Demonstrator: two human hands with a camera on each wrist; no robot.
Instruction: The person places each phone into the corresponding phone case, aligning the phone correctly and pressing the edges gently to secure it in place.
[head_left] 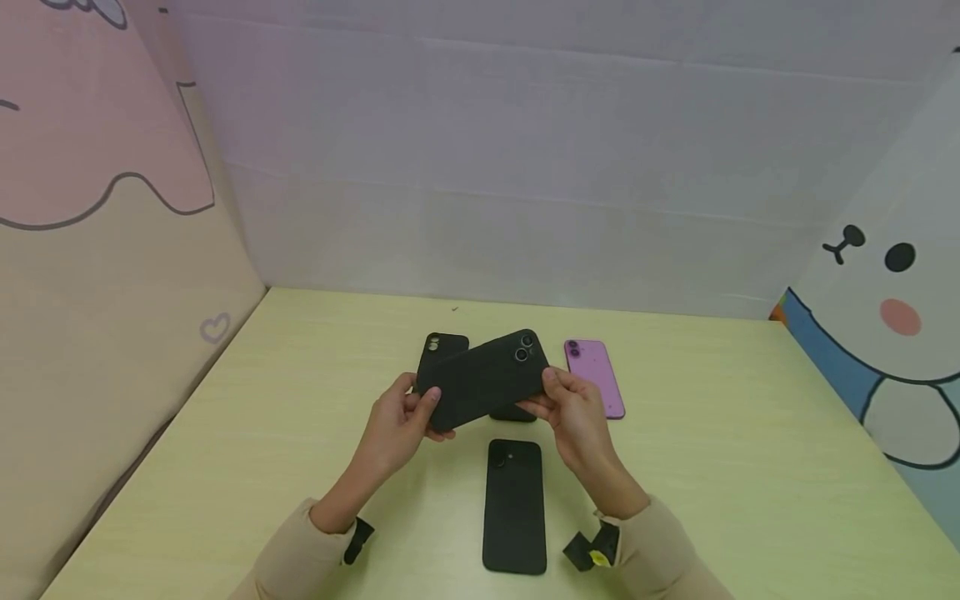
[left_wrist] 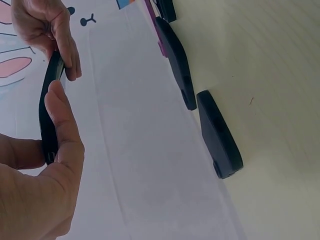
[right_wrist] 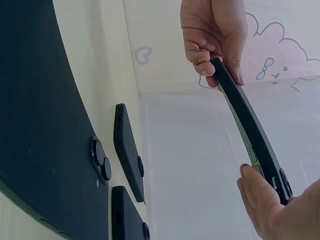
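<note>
Both hands hold up one black smartphone point(head_left: 483, 379), tilted, its back with two ringed camera lenses facing up in the head view. My left hand point(head_left: 393, 425) pinches its lower left end, thumb on the back and fingers beneath. At the camera end, my right hand point(head_left: 581, 417) grips it between thumb and fingers. From the right wrist, its long edge point(right_wrist: 250, 125) shows side-on, with the left hand point(right_wrist: 215, 35) at the far end. A black phone case point(head_left: 447, 342) with a camera opening lies behind it, partly covered. Another black phone-shaped thing point(head_left: 513, 413) is mostly hidden under it.
A black phone point(head_left: 514, 508) lies back up on the pale table point(head_left: 750, 467), between the forearms. The purple phone point(head_left: 600, 375) is behind the right hand. Printed cloth walls point(head_left: 525, 167) stand at the back and sides. Each wrist wears a dark strap point(head_left: 358, 540).
</note>
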